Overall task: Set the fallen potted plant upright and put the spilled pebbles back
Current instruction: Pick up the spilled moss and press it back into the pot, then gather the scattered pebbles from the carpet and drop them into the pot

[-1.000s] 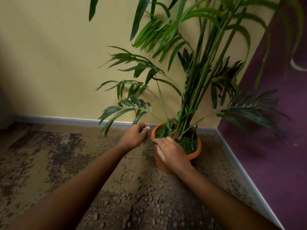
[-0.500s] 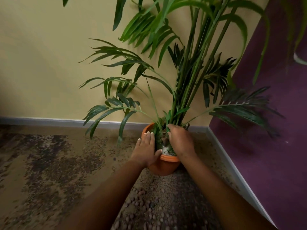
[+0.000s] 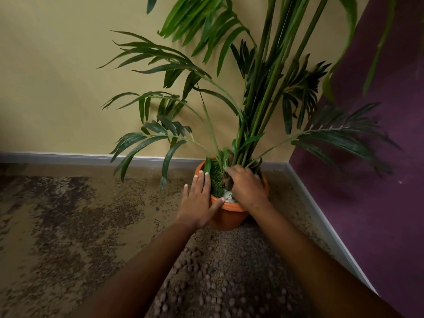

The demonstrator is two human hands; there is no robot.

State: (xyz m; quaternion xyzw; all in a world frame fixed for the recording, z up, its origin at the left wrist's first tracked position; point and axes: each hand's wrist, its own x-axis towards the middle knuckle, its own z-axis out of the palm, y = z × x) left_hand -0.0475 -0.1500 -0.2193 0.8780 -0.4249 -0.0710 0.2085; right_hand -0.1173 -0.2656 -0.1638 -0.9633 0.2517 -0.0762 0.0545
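Note:
A tall palm plant stands upright in an orange pot in the room's corner. My left hand lies flat with spread fingers against the pot's left rim, its thumb over the edge. My right hand rests on top of the pot's filling near the stems, fingers curled down; what is under them is hidden. A few white pebbles show inside the pot between my hands. Brown pebbles lie scattered on the floor in front of the pot.
A yellow wall with a grey baseboard runs behind the pot. A purple wall closes the right side, its baseboard angling toward me. Mottled brown carpet spreads to the left. Low fronds hang over the floor left of the pot.
My left hand went from a loose fist left of the pot to lying flat on its rim. My right hand moved from the near rim to the stems. The view shifted closer.

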